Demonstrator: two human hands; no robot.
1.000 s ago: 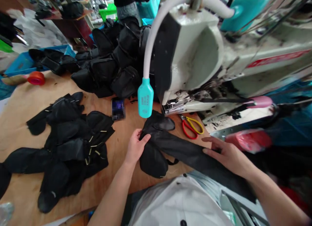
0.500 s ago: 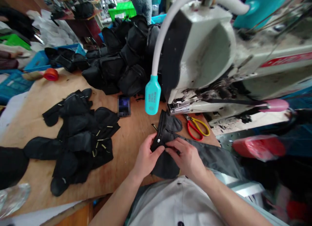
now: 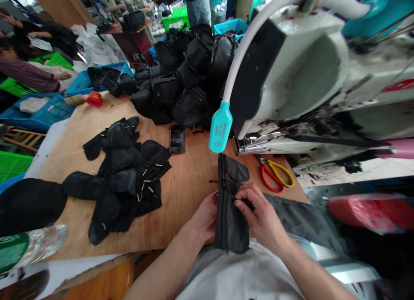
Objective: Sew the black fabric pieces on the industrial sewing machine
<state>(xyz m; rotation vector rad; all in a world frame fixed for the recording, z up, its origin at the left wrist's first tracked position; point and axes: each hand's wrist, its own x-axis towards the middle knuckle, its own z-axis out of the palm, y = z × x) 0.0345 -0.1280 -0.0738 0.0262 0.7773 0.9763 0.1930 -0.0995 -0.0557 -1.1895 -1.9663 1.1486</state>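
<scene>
A black fabric bag piece with a zipper along its left side is held upright in front of my body, below the sewing machine. My left hand grips it from the left, its fingertips hidden behind the zipper strip. At the right edge of the piece, my right hand pinches the fabric between thumb and fingers. A small dark pull tab sticks out on the left of the zipper. Under my right forearm runs a dark cloth strip.
Red-and-yellow-handled scissors lie right of the bag piece. A turquoise lamp head hangs above. Black fabric pieces spread on the wooden table, with a bottle at left. Black bags are piled behind; a person sits far left.
The bag piece has turned so that its zipper faces up along its length. My left hand has slid lower behind it, and my right hand has shifted to its right edge. The view has swung left.
</scene>
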